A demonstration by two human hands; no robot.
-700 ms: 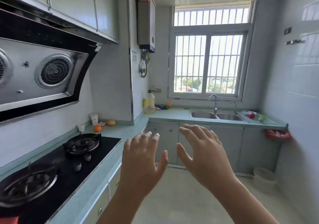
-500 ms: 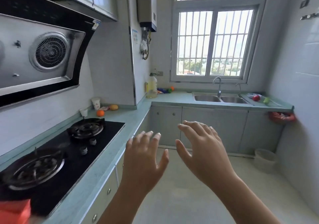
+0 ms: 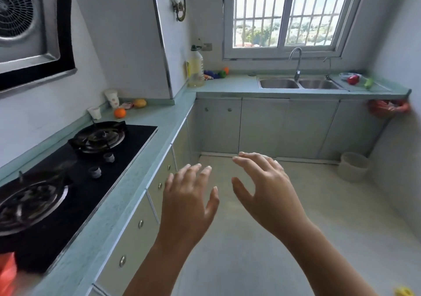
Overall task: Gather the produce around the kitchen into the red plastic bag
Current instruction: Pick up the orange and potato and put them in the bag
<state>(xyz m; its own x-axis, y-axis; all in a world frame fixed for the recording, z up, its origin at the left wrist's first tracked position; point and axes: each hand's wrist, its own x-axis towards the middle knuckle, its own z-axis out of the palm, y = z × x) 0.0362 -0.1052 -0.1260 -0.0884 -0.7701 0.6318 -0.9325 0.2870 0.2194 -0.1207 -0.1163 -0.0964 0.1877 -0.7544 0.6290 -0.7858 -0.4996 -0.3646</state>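
Observation:
My left hand point(image 3: 189, 202) and my right hand point(image 3: 266, 191) hover over the floor with fingers spread, holding nothing. A red plastic bag point(image 3: 8, 273) shows at the bottom left corner on the counter's near end. An orange point(image 3: 120, 112) and a yellow fruit point(image 3: 139, 103) lie on the left counter past the stove. More produce point(image 3: 216, 74) lies in the far corner beside the oil bottle. A red fruit point(image 3: 353, 79) and a green vegetable point(image 3: 368, 83) rest on the drainboard right of the sink. Another red bag point(image 3: 387, 107) hangs under the counter's right end.
A black gas stove point(image 3: 68, 172) fills the left counter. Paper cups point(image 3: 111, 97) stand by the wall. An oil bottle point(image 3: 196, 68) stands in the corner. A double sink point(image 3: 298, 83) sits under the window. A pale bin point(image 3: 353, 166) stands on the floor at right.
The view has tilted downward and moved forward along the counter. Both hands stay spread and empty, now lower in the frame over the floor.

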